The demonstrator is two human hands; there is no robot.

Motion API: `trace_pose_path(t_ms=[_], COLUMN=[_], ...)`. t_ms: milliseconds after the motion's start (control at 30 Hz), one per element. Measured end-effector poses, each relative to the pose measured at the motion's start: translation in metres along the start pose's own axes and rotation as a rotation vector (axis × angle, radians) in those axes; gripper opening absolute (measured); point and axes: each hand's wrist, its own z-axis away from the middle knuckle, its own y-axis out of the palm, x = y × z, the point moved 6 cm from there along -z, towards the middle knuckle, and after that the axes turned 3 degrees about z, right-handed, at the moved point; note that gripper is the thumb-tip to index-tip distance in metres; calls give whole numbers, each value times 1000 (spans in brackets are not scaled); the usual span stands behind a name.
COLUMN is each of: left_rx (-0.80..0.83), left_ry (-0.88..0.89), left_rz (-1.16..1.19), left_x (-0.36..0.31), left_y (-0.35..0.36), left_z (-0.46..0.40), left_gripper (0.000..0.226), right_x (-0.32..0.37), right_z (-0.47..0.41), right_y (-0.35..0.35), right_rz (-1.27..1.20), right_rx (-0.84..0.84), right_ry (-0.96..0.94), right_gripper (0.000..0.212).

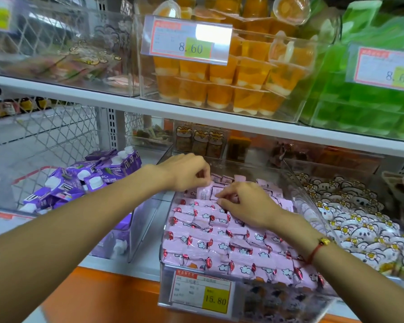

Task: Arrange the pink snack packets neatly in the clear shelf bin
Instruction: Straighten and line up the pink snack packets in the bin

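Two hands over clear shelf bin (313,190) of pink snack packets (219,238), left hand (187,173) grip pinching one packet (204,191), right hand (247,205) pinching another (217,191)

The bin (296,180) is clear, smooth, shiny plastic. The pink packets (219,241) are thin, glossy, crinkly wrappers. The price tag (202,293) looks like paper behind a clear plastic cover. The shelf (79,92) is smooth, white and painted. The jelly cups (222,89) are clear shiny plastic. The basket (49,127) is wire mesh.
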Motion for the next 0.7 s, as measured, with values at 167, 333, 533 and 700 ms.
trace_pose_path(t_ms=[167, 333, 533, 700], left_rx=[-201, -414, -701, -849], left_ry=[-58, -166, -123, -331], left_rz=[132, 465, 655, 996], left_x=[5, 3, -10, 11], left_y=[-3, -9, -30, -40], left_z=[9, 18, 39, 49], left_gripper=[15, 16, 20, 18], right_x=[3, 2, 4, 18], right_z=[4, 0, 0, 5], right_y=[8, 9, -3, -18], right_rz=[3, -36, -240, -716], right_rx=[124, 215, 29, -179], right_ry=[-50, 31, 150, 123], right_gripper=[33, 33, 54, 58])
